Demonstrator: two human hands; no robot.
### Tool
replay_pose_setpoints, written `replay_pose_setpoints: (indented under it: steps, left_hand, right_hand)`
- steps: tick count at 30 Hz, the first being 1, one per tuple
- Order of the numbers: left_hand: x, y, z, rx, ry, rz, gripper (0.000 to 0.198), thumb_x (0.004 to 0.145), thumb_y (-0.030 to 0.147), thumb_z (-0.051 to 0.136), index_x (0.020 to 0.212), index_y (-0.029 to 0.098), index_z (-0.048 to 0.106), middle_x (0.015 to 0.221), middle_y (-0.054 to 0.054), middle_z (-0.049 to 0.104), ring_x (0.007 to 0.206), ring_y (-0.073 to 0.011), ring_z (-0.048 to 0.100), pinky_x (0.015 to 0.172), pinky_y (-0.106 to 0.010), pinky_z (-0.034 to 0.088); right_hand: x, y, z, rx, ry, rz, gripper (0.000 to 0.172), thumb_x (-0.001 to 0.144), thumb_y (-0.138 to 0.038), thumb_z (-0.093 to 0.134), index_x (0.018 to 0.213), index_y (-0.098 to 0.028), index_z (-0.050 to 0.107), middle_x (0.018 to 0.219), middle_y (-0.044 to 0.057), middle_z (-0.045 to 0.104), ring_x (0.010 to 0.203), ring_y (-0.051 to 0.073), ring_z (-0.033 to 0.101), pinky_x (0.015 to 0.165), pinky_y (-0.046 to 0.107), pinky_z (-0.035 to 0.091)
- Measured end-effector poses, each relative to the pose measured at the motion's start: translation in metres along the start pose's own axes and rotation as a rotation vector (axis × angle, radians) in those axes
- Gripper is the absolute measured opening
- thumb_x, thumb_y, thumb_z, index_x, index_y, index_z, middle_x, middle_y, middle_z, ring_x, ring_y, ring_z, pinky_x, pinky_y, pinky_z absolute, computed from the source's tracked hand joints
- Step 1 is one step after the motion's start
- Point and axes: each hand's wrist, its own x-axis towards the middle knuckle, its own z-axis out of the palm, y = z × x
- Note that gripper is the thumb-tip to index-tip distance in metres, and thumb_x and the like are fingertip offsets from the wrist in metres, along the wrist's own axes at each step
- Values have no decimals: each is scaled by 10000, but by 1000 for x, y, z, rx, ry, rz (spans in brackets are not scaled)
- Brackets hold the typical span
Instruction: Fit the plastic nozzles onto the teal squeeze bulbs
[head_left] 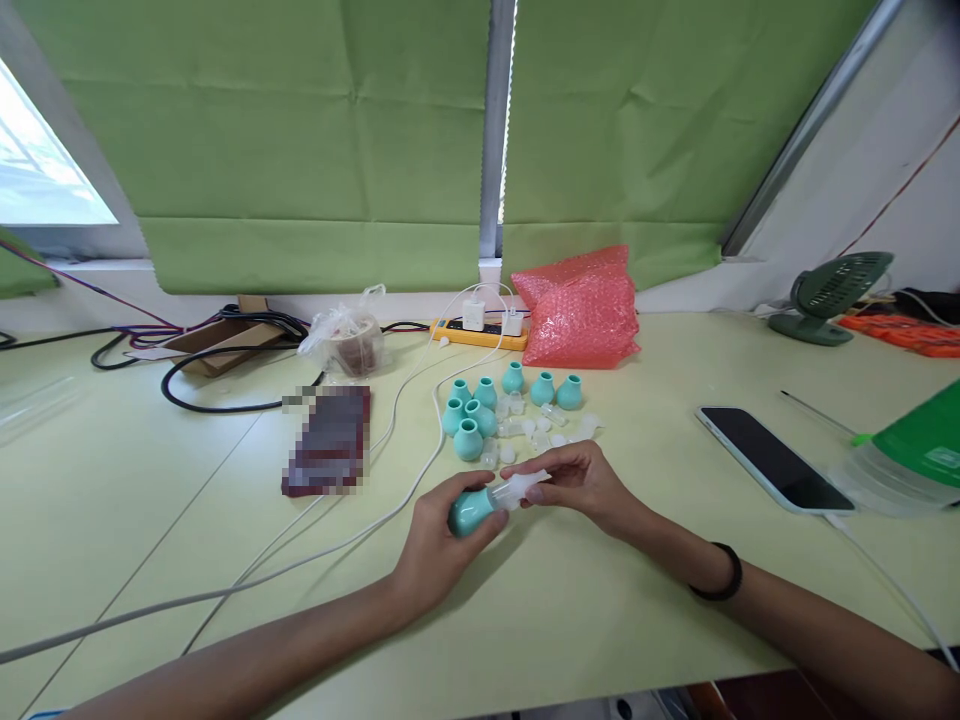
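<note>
My left hand [439, 535] is wrapped round a teal rubber bulb [472, 511], which lies tilted with its neck to the right. A clear tube joins the bulb's neck, and a translucent white tip [525, 483] sits at the tube's end. The fingers of my right hand [581, 478] pinch that tip. Just beyond the hands stand several more teal bulbs [469, 440], open necks upward. Among and beside them lie small clear tubes [553, 414], white caps [508, 454] and a loose translucent tip [589, 427].
A pink bubble-wrap bag [581, 310] and an orange power strip [487, 338] are at the back. White cables [337, 548] cross the left side. A charging phone [772, 455], a green-labelled container [919, 450] and a small fan [832, 290] stand right. A bagged tape roll [356, 345] sits left.
</note>
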Motion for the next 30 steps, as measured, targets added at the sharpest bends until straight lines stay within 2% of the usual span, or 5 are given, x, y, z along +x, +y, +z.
replay_pose_setpoints:
  steps: [4, 15, 23, 30]
  left_hand:
    - [0, -1, 0, -9, -23, -15, 183, 710, 266, 569, 875, 187, 566, 834, -5, 627, 751, -148, 565, 676, -246, 437]
    - [-1, -2, 0, 20, 49, 1, 139, 692, 260, 572, 804, 184, 542, 741, 6, 598, 664, -137, 543, 607, -234, 419]
    - [-1, -4, -1, 74, 61, 80, 110, 706, 239, 562, 795, 178, 537, 718, 2, 552, 658, -134, 518, 596, -230, 395]
    - [-2, -4, 0, 98, 42, 82, 107, 726, 264, 546, 790, 180, 532, 707, -3, 543, 654, -139, 515, 594, -236, 395]
  right_hand:
    - [0, -1, -1, 50, -75, 7, 219, 588, -150, 684, 804, -176, 663, 932, 62, 644, 805, 176, 609, 669, 284, 530]
    - [4, 10, -7, -29, 13, 84, 231, 594, -246, 683, 809, -164, 670, 875, 64, 660, 697, 166, 624, 683, 324, 531]
    - [3, 7, -5, -38, -19, 102, 270, 604, -257, 675, 852, -150, 665, 805, 69, 668, 582, 115, 598, 614, 268, 524]
    - [4, 9, -4, -44, -13, 103, 275, 597, -286, 672, 843, -162, 667, 790, 55, 660, 508, 82, 544, 545, 235, 497]
